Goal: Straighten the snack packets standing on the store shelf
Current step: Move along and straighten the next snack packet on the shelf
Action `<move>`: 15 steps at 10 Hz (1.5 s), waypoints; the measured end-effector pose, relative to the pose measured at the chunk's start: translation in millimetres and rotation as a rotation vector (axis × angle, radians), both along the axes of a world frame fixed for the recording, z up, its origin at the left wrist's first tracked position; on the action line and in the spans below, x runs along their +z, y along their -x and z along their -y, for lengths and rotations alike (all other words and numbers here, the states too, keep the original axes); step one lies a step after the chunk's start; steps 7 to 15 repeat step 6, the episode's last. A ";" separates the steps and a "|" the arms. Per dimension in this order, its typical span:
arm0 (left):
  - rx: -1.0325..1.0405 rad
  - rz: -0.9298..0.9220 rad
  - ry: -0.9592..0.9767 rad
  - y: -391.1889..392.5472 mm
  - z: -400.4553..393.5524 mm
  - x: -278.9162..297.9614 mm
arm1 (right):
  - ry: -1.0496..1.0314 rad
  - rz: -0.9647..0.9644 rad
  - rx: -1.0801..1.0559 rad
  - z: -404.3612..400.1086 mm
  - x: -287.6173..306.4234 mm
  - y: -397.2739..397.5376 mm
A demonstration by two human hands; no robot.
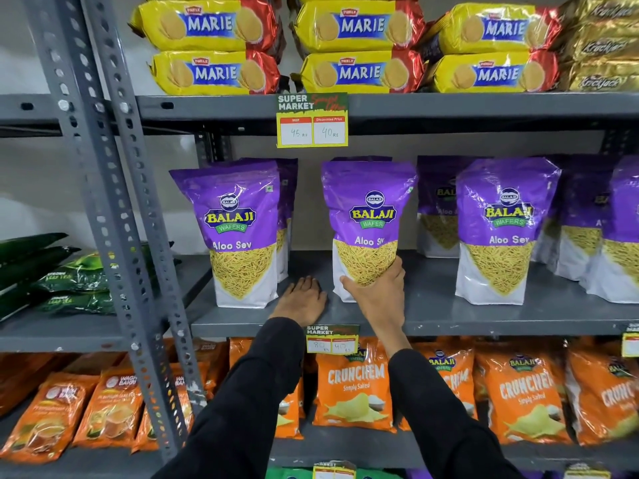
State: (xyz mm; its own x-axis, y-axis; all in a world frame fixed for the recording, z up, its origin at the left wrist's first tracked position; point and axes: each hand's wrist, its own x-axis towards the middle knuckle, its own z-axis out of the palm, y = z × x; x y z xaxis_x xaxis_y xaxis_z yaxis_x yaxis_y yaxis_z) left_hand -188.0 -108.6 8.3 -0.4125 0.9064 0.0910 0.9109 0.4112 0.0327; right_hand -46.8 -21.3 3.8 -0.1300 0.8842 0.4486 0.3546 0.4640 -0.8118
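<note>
Purple Aloo Sev packets stand in a row on the grey middle shelf [432, 316]. My right hand [377, 295] grips the lower part of the middle packet [368, 216], which stands upright near the shelf's front. My left hand [302, 299] rests flat on the shelf, palm down, fingers apart, in the gap between the middle packet and the left packet [238, 233]. A third front packet [501, 229] stands to the right. More purple packets [587, 219] stand behind and further right.
Yellow Marie biscuit packs [359, 46] are stacked on the shelf above. Orange Crunchem packets [356, 392] fill the shelf below. A grey perforated upright [114, 209] stands at the left. Price tags [312, 122] hang from the shelf edges. Green packets [52, 271] lie on the left rack.
</note>
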 end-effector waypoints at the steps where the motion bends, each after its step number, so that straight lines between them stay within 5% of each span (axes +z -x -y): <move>1: 0.001 0.004 -0.001 -0.4 0.8 0.9 | -0.008 -0.001 0.011 -0.7 -1.0 0.6; 15: -0.005 0.019 -0.009 -0.7 1.8 1.8 | -0.007 0.055 0.010 4.9 2.4 -5.1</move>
